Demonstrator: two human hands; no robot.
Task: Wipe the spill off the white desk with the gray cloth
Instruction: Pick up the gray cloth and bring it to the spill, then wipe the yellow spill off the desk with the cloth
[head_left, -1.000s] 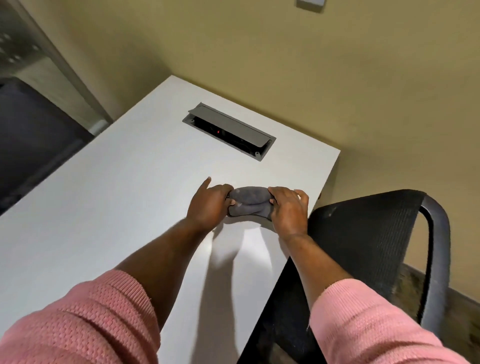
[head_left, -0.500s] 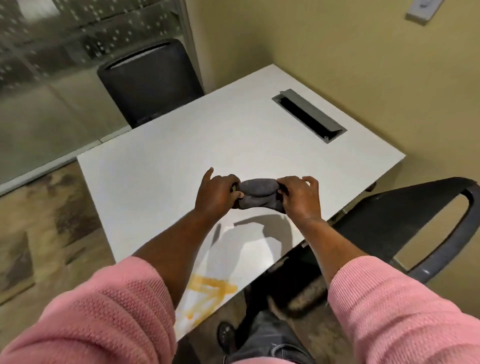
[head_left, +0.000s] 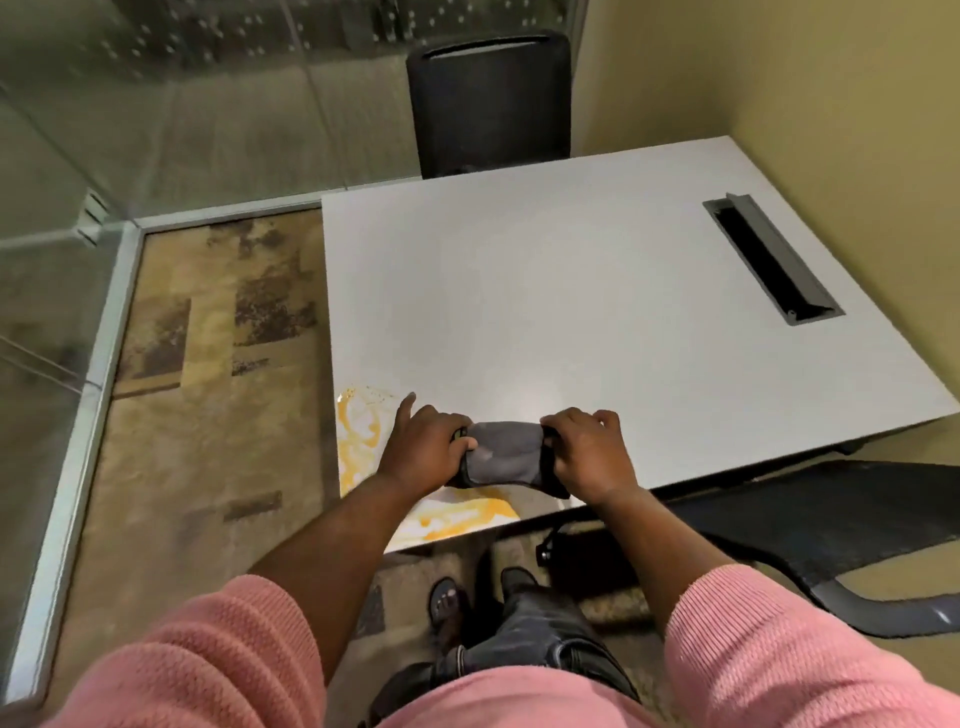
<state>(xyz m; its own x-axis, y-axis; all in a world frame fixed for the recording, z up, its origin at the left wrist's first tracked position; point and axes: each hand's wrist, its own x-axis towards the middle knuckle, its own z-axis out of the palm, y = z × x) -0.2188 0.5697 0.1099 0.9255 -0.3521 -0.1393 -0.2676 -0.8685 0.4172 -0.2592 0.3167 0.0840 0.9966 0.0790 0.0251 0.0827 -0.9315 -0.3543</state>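
The folded gray cloth (head_left: 501, 453) is stretched between both hands just above the near left corner of the white desk (head_left: 571, 312). My left hand (head_left: 423, 449) grips its left end with the index finger sticking out. My right hand (head_left: 589, 454) grips its right end. An orange-yellow spill (head_left: 358, 431) smears the desk's near left corner, running from beside my left hand along the left edge and on under the cloth to the front edge. My left forearm hides part of it.
A grey cable tray (head_left: 769, 260) is set into the desk at the far right. One black chair (head_left: 491, 98) stands beyond the desk, another (head_left: 831, 530) at my right. A glass partition (head_left: 156, 104) and patterned carpet lie to the left.
The view has swung left and down, so the desk's near left corner and the whole spill now show. Both hands have kept hold of the cloth and now sit over the spill.
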